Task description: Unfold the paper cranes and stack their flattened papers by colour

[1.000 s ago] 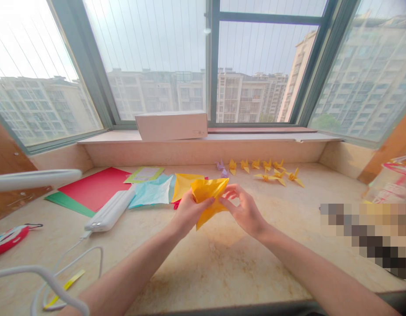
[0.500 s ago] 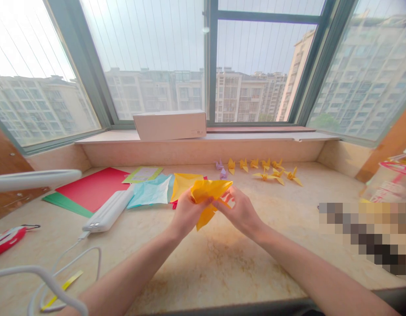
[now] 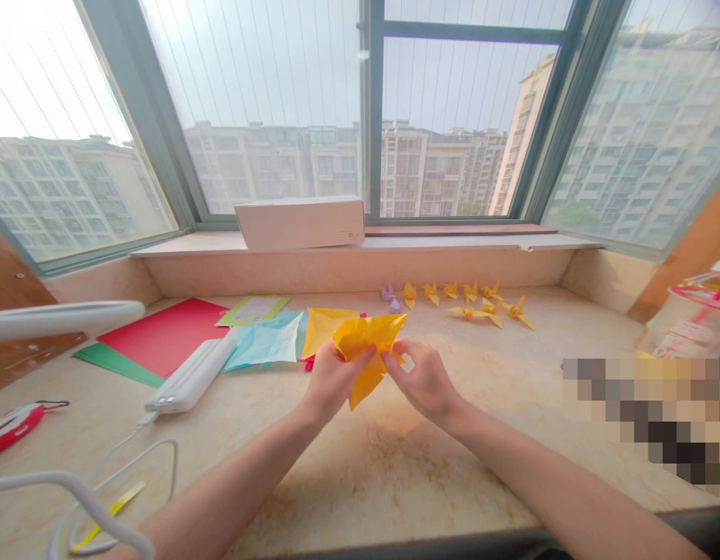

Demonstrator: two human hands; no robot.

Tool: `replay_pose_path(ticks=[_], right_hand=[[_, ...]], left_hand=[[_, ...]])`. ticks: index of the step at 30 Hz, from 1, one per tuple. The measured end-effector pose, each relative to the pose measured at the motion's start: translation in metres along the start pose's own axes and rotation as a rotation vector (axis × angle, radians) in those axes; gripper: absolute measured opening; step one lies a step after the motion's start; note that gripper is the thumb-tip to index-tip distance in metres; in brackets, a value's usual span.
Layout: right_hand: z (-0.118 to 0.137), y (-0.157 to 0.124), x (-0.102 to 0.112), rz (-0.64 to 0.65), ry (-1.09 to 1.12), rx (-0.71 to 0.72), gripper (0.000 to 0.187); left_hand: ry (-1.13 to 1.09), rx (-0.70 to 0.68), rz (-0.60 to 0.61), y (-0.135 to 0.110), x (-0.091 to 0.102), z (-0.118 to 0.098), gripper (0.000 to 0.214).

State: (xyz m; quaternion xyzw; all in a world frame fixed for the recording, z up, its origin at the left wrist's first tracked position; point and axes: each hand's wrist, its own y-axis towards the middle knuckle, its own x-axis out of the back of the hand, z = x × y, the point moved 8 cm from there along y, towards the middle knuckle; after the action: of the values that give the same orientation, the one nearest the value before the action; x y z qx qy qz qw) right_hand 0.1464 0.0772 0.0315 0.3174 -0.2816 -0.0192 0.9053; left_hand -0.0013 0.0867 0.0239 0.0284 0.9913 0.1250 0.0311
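Note:
A creased sheet of yellow origami paper [image 3: 368, 334] is held up over the counter between my two hands. My left hand [image 3: 330, 377] grips its left side, thumb on the near face and fingers behind. On the right edge, my right hand [image 3: 421, 373] pinches the paper between thumb and forefinger. One pointed part of the paper hangs down between the hands. Just behind my left hand lies another yellow sheet [image 3: 325, 327], partly covered by the held one. Beyond my right hand stand several folded yellow paper cranes [image 3: 468, 313] and lilac ones [image 3: 388, 292].
Left of my hands lie blue paper [image 3: 267, 342], red paper [image 3: 167, 334], green paper [image 3: 115, 362] and a white power bank [image 3: 190, 373] with a cable [image 3: 176, 459]. A white box [image 3: 302, 225] rests on the sill. A plastic cup [image 3: 690, 319] stands at the right.
The held paper has turned slightly, and its front now lies flatter and more upright. My right hand has shifted its pinch a little along the right edge.

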Motion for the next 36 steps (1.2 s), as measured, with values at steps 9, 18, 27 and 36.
replay_pose_path(ticks=[9, 18, 27, 36], right_hand=[[-0.005, 0.003, 0.004, 0.007, -0.049, -0.003, 0.041], [-0.026, 0.004, 0.005, -0.02, -0.071, -0.111, 0.035], [-0.03, 0.009, 0.009, -0.01, 0.302, -0.215, 0.031], [-0.048, 0.009, -0.013, 0.187, 0.679, -0.398, 0.048]], left_hand=[[0.133, -0.128, 0.103, -0.002, -0.007, -0.006, 0.024], [0.339, -0.196, 0.199, -0.012, -0.02, -0.012, 0.02], [0.017, -0.027, 0.046, 0.01, 0.007, 0.003, 0.036], [0.044, 0.044, -0.012, 0.016, 0.02, 0.014, 0.039]])
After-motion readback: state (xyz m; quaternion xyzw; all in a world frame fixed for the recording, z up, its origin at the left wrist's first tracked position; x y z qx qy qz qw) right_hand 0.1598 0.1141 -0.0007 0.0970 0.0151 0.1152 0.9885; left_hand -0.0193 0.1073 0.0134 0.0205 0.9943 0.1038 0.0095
